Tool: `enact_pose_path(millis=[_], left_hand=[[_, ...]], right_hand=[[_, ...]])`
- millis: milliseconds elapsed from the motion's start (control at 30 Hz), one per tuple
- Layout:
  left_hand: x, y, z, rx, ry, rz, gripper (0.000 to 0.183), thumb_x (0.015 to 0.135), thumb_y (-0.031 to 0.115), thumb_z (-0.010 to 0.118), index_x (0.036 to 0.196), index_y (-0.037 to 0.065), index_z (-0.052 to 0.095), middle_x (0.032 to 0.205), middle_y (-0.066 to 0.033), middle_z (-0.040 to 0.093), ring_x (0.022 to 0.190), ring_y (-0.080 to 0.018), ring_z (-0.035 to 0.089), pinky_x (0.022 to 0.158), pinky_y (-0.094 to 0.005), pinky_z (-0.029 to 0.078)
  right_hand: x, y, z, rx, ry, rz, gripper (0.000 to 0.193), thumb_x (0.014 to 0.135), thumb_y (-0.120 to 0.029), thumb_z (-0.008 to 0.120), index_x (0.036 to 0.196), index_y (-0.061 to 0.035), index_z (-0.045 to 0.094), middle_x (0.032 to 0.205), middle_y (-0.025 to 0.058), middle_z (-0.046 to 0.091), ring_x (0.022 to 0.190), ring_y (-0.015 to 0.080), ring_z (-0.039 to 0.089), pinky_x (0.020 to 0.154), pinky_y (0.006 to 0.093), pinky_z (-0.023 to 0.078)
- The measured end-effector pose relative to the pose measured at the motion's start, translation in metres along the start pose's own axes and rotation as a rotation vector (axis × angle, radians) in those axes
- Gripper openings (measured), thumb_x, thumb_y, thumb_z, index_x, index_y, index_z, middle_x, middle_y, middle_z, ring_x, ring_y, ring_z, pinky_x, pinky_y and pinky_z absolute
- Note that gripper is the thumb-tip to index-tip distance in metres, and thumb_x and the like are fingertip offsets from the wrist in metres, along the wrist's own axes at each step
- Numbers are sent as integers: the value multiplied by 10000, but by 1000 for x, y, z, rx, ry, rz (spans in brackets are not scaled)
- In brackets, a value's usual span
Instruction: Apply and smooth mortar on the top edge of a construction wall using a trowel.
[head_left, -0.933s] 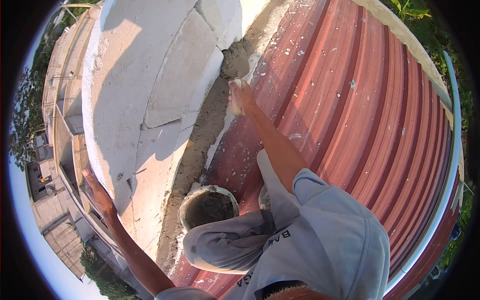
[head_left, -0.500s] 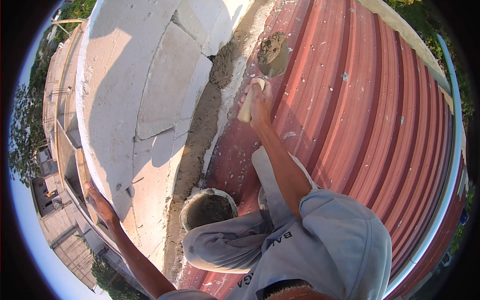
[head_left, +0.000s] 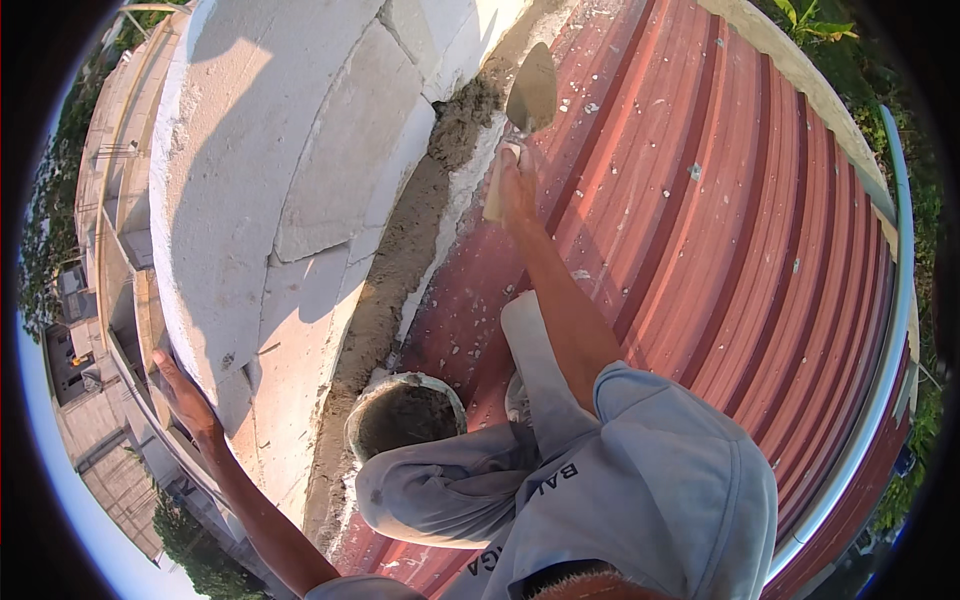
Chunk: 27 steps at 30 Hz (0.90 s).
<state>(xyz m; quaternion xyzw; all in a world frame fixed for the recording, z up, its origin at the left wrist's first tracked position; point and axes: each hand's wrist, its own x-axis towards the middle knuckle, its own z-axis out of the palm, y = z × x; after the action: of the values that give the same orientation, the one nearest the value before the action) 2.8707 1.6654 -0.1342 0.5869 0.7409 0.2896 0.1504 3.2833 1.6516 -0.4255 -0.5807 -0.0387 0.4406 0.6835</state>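
Note:
My right hand [head_left: 517, 187] is wrapped round the pale handle of a trowel [head_left: 533, 88]. The blade is smeared grey, with no lump of mortar on the face I see, and hangs over the edge of the red roof sheet. Beside it, wet mortar [head_left: 466, 122] lies in the gap at the foot of the white block wall [head_left: 345, 180]. Out on the left, my left hand [head_left: 187, 398] rests along the wall's outer edge, its fingers stretched and holding nothing. Close to my bent knee stands a bucket [head_left: 458, 388] with grey mortar inside.
Ribbed red metal roofing [head_left: 690, 270] slopes away on the right, dotted with pale crumbs. A rough mortar strip [head_left: 385, 290] runs between wall and roof. Beyond the wall is a drop to buildings [head_left: 110, 440]. A metal pipe [head_left: 895, 330] curves along the far right edge.
The mortar lump has gone from the trowel blade, and more wet mortar sits in the gap by the wall. The blade has tipped and moved up toward the wall. My left hand stays at the edge.

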Motion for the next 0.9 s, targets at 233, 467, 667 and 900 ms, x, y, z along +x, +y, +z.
enact_pose_path(millis=[233,467,667,900], left_hand=[[4,-5,3,-4,-17,1,818,942,655,320,1324,-49,485,1260,-210,554,1139,-302,531,987,-383,386],[4,-10,-1,8,-53,21,809,946,644,332,1340,-47,479,1272,-184,558,1147,-275,532,999,-344,381],[8,-13,5,3,-29,27,824,946,651,311,1349,-51,462,1309,-212,528,1196,-298,502,1025,-385,354],[6,-11,4,-7,-4,63,855,931,669,328,1335,-72,468,1300,-204,538,1180,-307,512,1027,-385,357]], right_hand=[[27,24,-66,483,-508,614,399,988,-492,361,994,-118,501,654,-14,493,475,98,464,442,278,439],[16,34,5,584,-627,823,399,987,-507,337,960,-132,469,630,-11,457,468,102,422,445,294,410],[-11,30,21,753,-653,867,392,977,-515,396,941,-140,501,644,-21,423,462,80,364,456,289,392],[0,18,-51,714,-765,872,397,981,-475,379,976,-103,520,646,14,482,470,109,451,411,263,427]])
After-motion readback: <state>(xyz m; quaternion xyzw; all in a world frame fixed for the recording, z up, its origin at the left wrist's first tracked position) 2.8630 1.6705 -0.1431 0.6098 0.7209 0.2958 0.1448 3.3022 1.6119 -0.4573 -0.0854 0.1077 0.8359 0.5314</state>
